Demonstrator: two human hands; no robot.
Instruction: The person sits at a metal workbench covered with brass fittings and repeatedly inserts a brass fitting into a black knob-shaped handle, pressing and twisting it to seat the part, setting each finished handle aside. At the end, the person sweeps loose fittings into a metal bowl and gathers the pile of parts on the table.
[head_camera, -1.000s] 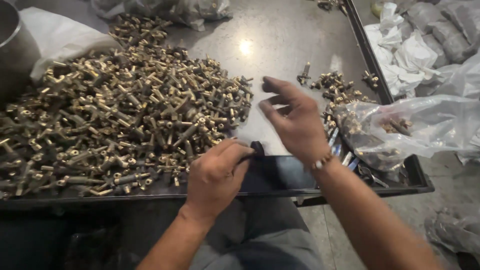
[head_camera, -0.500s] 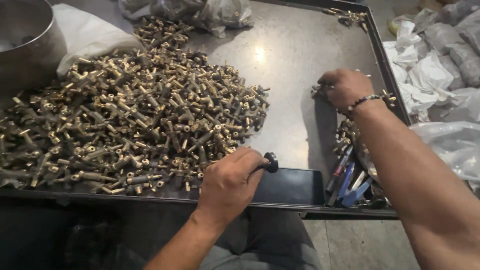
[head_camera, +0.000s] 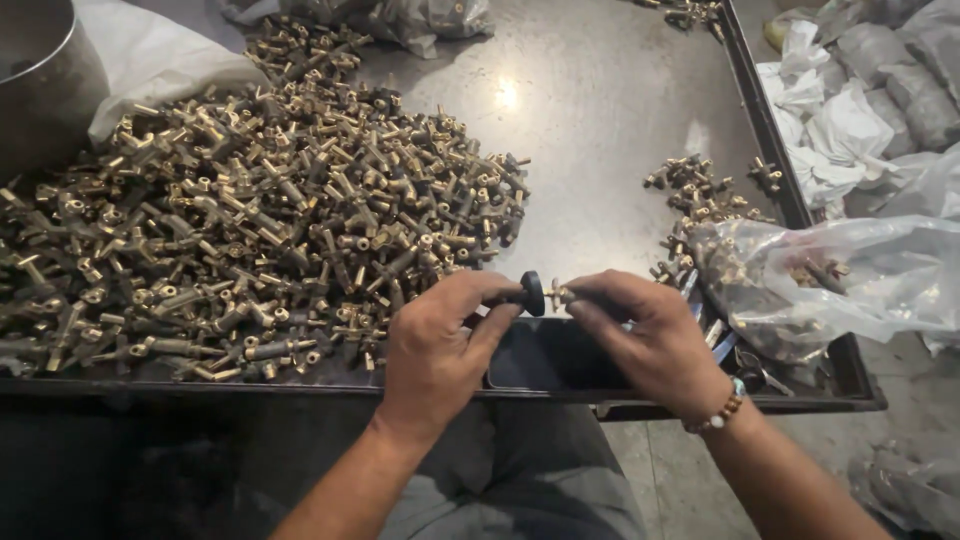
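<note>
**Two hands meet over the bench**

Left hand (head_camera: 432, 350) grips a black knob (head_camera: 533, 293); right hand (head_camera: 645, 335) pinches a small brass fitting (head_camera: 558, 295) against it, above the bench (head_camera: 600, 130). A big brass pile (head_camera: 250, 230) lies left, a plastic bag (head_camera: 830, 280) right.

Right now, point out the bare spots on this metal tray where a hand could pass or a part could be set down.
The widest bare patch of the tray lies between the big heap of brass fittings and the small pile by the right rim. The left half is crowded. The near right corner is filled by a plastic bag. The left hand and right hand fill the near middle.
</note>
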